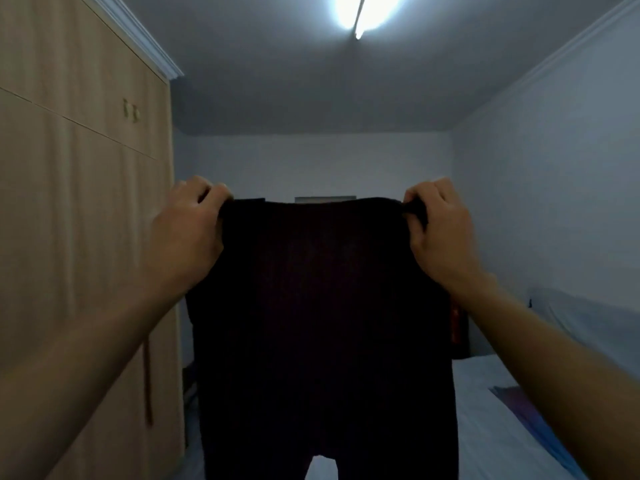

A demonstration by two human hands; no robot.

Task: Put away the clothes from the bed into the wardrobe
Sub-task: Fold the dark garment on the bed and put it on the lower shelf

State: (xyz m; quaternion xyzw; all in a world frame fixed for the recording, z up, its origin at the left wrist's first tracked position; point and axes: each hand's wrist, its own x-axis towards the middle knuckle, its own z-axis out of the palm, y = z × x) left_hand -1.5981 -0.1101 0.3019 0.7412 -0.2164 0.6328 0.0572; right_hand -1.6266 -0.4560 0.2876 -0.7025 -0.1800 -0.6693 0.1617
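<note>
Left hand [187,230], right hand [440,233]: each pinching a top corner of black trousers [322,323], held up between wardrobe [79,202] and bed [491,427]; advice: keep waistband level, fold legs evenly before shelving

2 hands [188,233] [441,233], 1 dark garment [322,323], 1 wardrobe [79,202], 1 bed [491,427]

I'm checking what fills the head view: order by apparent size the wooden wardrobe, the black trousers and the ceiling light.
1. Tall beige wooden wardrobe
2. Black ribbed trousers, nearer the camera, so unsure
3. Glowing ceiling light
</note>
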